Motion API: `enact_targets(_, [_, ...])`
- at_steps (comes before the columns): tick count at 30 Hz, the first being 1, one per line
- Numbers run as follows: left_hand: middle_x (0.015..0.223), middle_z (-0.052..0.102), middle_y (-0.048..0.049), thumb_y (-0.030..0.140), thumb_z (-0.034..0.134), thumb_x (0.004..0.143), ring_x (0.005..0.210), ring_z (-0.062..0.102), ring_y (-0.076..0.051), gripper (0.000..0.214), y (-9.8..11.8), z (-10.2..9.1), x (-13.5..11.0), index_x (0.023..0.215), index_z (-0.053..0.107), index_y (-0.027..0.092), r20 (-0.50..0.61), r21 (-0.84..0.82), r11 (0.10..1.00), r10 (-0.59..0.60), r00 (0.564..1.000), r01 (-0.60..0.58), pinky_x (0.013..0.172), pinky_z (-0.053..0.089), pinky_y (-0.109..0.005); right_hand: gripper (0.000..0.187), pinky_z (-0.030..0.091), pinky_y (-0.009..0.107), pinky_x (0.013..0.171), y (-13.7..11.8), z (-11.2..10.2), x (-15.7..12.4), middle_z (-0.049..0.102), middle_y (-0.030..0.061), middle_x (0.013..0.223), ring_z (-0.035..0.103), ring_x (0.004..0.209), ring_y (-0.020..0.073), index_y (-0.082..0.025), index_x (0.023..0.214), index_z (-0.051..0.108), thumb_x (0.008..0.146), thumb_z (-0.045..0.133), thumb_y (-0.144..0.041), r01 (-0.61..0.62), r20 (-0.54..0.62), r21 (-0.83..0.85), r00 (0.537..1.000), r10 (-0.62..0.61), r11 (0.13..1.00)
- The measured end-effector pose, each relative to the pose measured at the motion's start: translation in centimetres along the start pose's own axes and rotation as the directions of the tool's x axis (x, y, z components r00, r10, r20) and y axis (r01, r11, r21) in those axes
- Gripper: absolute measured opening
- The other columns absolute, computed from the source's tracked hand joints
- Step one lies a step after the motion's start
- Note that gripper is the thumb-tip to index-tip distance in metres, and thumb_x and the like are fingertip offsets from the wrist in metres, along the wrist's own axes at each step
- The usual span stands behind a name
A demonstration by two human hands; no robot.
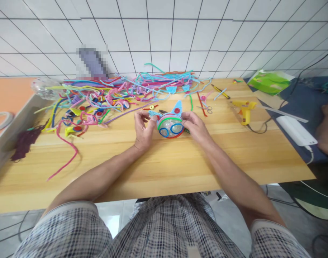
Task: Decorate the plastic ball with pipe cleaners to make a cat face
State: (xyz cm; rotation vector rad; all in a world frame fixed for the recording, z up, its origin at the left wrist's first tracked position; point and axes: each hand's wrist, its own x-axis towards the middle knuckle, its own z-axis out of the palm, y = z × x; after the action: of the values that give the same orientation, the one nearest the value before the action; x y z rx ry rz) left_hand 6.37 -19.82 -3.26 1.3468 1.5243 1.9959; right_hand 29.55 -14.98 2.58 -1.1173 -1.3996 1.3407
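clear ball (pixel 170 126) is held up front at the middle of the wooden table (pixel 164 163), between both hands. roundish body, so no clear long axis can be read from it. blue rings (pixel 177 133), set side by side on its near face, are turned toward the person; their line is run left to right, right one slightly higher. green band (pixel 164 121) is wrapped above them. right ear (pixel 178 106), blue with a red button (pixel 177 110), is pointed up toward the tiled wall (pixel 164 36); left ear (pixel 152 113) is angled out to the left.

left hand (pixel 144 129): thumb and fingers bent, ball pinched at its left side by the ear. right hand (pixel 194 126): thumb and fingers closed on the ball's right edge, exact fingertip contact partly hidden.

pipe cleaners (pixel 142 86) are heaped along the wall and to the left. scissors (pixel 208 109) are laid beyond the right hand, yellow glue gun (pixel 245 113) farther right.
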Motion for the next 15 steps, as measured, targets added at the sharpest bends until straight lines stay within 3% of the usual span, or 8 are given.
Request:
enact_targets(2, [0.111,0.072,-0.0034,0.101,0.082,0.101,0.105,0.073,-0.026,0.075,-0.5,0.2,0.3,0.120,0.063,0.030,0.026,-0.097,0.986,-0.134,0.991,0.135,0.104,0.062,-0.045,0.027,0.060,0.054,0.127,-0.1,0.0,-0.1,0.087,-0.0013,0.108,0.080,0.119,0.0333,-0.034,0.098,0.083,0.074,0.086,-0.045,-0.006,0.004,0.007,1.000,0.006,1.000])
enact_targets(4, [0.118,0.079,-0.0056,0.105,0.088,0.092,0.116,0.079,-0.030,0.085,-0.8,0.4,0.6,0.125,0.066,0.030,0.132,-0.171,0.952,-0.231,0.964,0.252,0.112,0.065,-0.048,0.028,0.060,0.054,0.127,-0.2,0.0,-0.1,0.088,-0.0012,0.109,0.080,0.119,0.0332,-0.034,0.099,0.084,0.074,0.087,-0.046,-0.012,0.009,0.012,1.000,0.012,1.000])
enact_targets(7, [0.133,0.086,-0.0107,0.102,0.100,0.080,0.140,0.083,-0.040,0.094,-0.8,0.6,0.7,0.133,0.073,0.029,0.403,-0.231,0.888,-0.284,0.870,0.397,0.122,0.068,-0.056,0.029,0.061,0.053,0.125,-0.3,0.0,-0.2,0.088,-0.0008,0.109,0.081,0.119,0.0329,-0.034,0.100,0.084,0.073,0.088,-0.047,-0.019,0.015,0.023,1.000,0.019,1.000])
enact_targets(9, [0.138,0.089,-0.0126,0.095,0.102,0.082,0.146,0.083,-0.045,0.089,-0.5,0.6,0.6,0.136,0.078,0.028,0.528,-0.240,0.853,-0.285,0.800,0.463,0.126,0.069,-0.061,0.030,0.061,0.052,0.124,-0.4,0.0,-0.3,0.088,-0.0007,0.109,0.081,0.119,0.0329,-0.033,0.099,0.084,0.073,0.090,-0.047,-0.019,0.019,0.033,1.000,0.018,0.999])
enact_targets(12, [0.142,0.092,-0.0127,0.086,0.103,0.087,0.144,0.086,-0.046,0.080,0.3,0.7,0.4,0.138,0.082,0.028,0.578,-0.240,0.816,-0.314,0.753,0.525,0.130,0.069,-0.065,0.029,0.062,0.050,0.122,-0.5,0.2,-0.4,0.089,-0.0015,0.109,0.081,0.122,0.0326,-0.034,0.098,0.083,0.072,0.089,-0.046,-0.031,0.017,0.062,0.999,0.030,0.998])
enact_targets(15, [0.144,0.093,-0.0119,0.082,0.106,0.086,0.143,0.087,-0.044,0.080,0.8,0.8,0.2,0.140,0.084,0.027,0.573,-0.259,0.803,-0.319,0.755,0.536,0.130,0.069,-0.064,0.029,0.066,0.047,0.115,-0.6,0.6,-0.5,0.089,-0.0015,0.110,0.081,0.124,0.0323,-0.033,0.100,0.082,0.073,0.088,-0.040,-0.085,0.036,0.135,0.996,0.081,0.987])
